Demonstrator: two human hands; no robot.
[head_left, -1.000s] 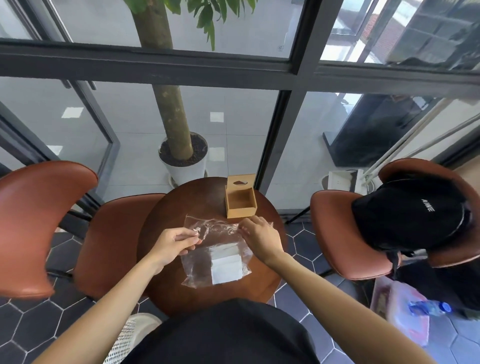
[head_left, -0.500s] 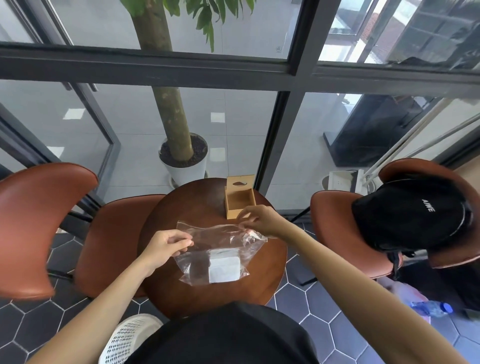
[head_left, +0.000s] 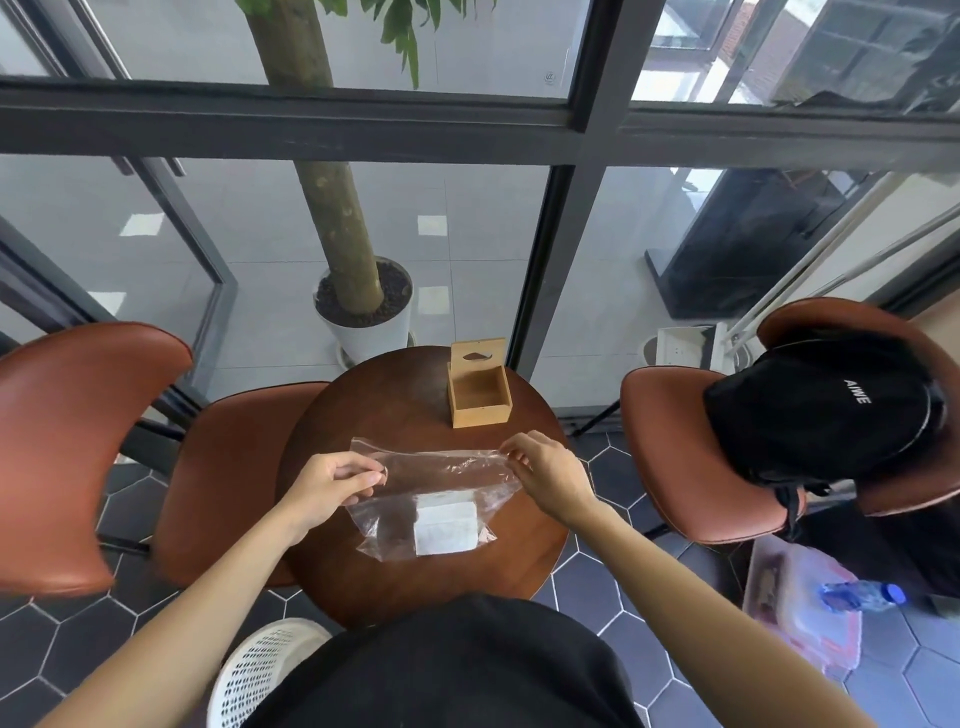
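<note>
A clear plastic bag (head_left: 441, 478) lies on a round dark wooden table (head_left: 374, 410), with a white packet (head_left: 445, 527) inside its lower part. My left hand (head_left: 327, 486) pinches the bag's top edge at its left end. My right hand (head_left: 548, 475) pinches the same edge at its right end, so the top is pulled straight between them. Behind the bag stands a small open wooden box (head_left: 479, 389) with its lid raised.
Brown leather chairs stand at the left (head_left: 78, 447) and right (head_left: 670, 441); a black backpack (head_left: 821, 410) sits on the right one. A potted tree (head_left: 363, 312) stands behind the glass wall. A white mesh basket (head_left: 260, 670) is by my knees, a plastic bottle (head_left: 862, 595) on the floor at right.
Both hands have moved apart along the bag's top edge, stretching the crumpled mouth flat and wide. The bag has shifted slightly on the table.
</note>
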